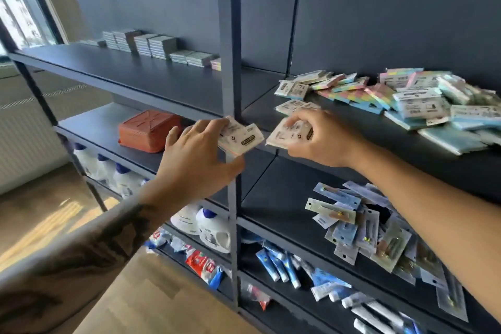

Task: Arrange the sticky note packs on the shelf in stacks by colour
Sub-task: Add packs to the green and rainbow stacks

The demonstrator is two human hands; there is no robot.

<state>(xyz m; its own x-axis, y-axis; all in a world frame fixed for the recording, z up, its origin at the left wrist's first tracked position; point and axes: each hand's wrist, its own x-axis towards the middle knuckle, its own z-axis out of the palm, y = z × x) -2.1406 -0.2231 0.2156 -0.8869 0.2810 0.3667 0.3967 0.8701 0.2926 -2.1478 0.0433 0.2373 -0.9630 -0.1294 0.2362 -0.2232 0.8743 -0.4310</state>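
A loose heap of sticky note packs (406, 97) in pastel pink, yellow and blue lies on the right section of the dark shelf (311, 141). Neat stacks of packs (151, 45) stand at the back of the left section. My left hand (198, 160) grips a small stack of pale packs (241, 138) in front of the shelf's upright post. My right hand (320, 138) pinches another pale pack (287, 134) at the front edge of the right section, just beside the left hand's packs.
The dark upright post (230, 35) divides the two sections. An orange box (149, 130) sits one shelf lower on the left. Below lie white bottles (206, 225), carded packets (366, 225) and tubes (284, 266). Wooden floor shows at the lower left.
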